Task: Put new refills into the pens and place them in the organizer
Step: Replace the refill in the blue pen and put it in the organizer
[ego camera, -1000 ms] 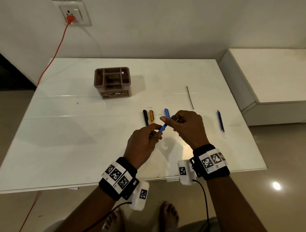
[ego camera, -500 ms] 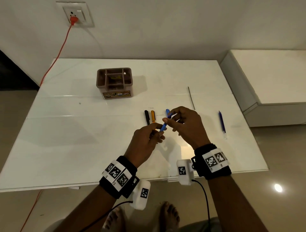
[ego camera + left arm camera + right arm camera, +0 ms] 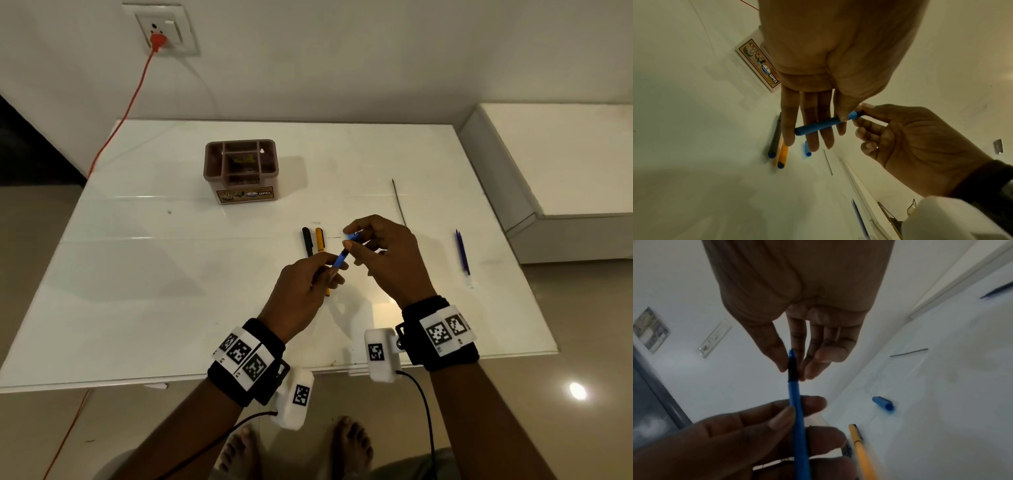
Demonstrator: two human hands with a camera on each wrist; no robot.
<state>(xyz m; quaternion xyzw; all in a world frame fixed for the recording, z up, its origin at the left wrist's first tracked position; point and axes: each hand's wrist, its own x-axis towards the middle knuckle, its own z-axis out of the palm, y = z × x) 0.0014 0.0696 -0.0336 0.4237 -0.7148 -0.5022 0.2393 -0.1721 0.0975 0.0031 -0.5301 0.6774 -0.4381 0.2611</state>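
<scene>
My left hand [image 3: 330, 270] grips the barrel of a blue pen [image 3: 340, 260] above the table, thumb on top, fingers under it [image 3: 822, 125]. My right hand [image 3: 349, 237] pinches the pen's black tip section [image 3: 792, 369] between thumb and forefinger. The pen's blue cap [image 3: 882, 403] lies on the table below. A black pen [image 3: 307, 240] and an orange pen [image 3: 320, 240] lie side by side to the left. Blue refills [image 3: 462, 253] lie at the right, and a thin grey refill [image 3: 399, 202] lies farther back. The brown organizer [image 3: 240, 168] stands at the back left.
The white table [image 3: 171, 291] meets a wall at the back and a raised white ledge [image 3: 565, 161] on the right. An orange cable [image 3: 130, 99] runs from the wall socket down past the table's left corner. My bare feet show below the front edge.
Both hands keep hold of the blue pen. The right hand's fingers have shifted on the tip end and now cover the cap in the head view.
</scene>
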